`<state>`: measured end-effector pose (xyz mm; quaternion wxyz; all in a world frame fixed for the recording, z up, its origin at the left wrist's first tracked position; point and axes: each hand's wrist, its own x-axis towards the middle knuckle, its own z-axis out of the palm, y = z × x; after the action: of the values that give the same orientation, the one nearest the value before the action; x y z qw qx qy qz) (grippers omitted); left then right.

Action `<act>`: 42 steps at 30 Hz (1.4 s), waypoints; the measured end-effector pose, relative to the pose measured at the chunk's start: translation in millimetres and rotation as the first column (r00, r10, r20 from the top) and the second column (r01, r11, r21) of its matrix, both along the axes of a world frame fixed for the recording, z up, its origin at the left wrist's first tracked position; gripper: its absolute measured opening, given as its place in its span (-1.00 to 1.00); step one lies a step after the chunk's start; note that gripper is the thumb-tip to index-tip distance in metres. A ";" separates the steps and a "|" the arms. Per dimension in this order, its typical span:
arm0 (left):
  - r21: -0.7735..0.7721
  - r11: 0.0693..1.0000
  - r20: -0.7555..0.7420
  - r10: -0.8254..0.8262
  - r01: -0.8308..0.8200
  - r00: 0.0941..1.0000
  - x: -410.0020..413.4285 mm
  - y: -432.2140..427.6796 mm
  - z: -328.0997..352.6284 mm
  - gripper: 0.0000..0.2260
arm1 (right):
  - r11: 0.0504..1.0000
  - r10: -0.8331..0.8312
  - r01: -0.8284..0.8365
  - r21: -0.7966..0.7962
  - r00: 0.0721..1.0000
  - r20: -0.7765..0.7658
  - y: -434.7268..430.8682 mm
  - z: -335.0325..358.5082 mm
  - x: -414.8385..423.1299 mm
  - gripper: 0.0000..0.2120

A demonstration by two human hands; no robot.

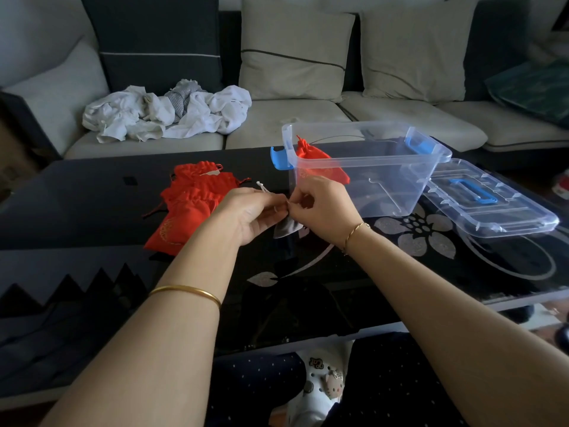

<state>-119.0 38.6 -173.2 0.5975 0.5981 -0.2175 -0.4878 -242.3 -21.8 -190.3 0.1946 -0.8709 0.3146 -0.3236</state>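
Note:
Both my hands meet over the black glass table point(92, 211). My left hand point(249, 214) and my right hand point(320, 208) pinch the top of a small grey drawstring pouch point(286, 231), whose body hangs below my fingers. A white cord end point(261, 185) sticks up behind my left hand. A pile of red drawstring pouches point(191, 204) lies just left of my left hand. One red pouch point(317, 163) lies inside the clear plastic box point(400, 167) behind my right hand.
The box's clear lid point(492, 204) with a blue handle lies on the table to the right. A sofa point(308, 118) with cushions stands behind the table, with crumpled white clothes point(166, 114) on its seat. My knees and a white clog point(323, 383) show below the table's near edge.

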 end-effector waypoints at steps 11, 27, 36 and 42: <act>-0.101 0.991 0.153 -0.075 0.092 0.985 0.3 0.6 -2.1 -0.83 | 0.886 0.006 -0.070 0.459 0.990 0.140 0.6 -0.7 -0.4 -0.90; -0.230 0.965 0.968 0.213 0.129 0.135 -10.3 -5.2 -13.2 -0.90 | 0.495 -0.144 -0.262 0.828 0.915 0.376 0.1 1.0 0.7 -0.86; -0.212 0.964 0.976 0.202 0.163 0.079 -12.9 -5.1 -14.7 -0.94 | 0.493 -0.173 -0.283 0.823 0.895 0.412 -2.7 -1.2 1.9 -0.91; -0.238 0.957 0.969 0.221 0.169 0.110 -9.7 -2.9 -14.8 -0.95 | 0.409 -0.138 -0.344 0.845 0.892 0.430 -6.0 -0.9 1.0 -0.84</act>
<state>-128.7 35.7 -188.0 0.3877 0.6786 -0.6181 0.0848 -241.3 -27.7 -191.2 0.7185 -0.5475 0.3301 -0.2740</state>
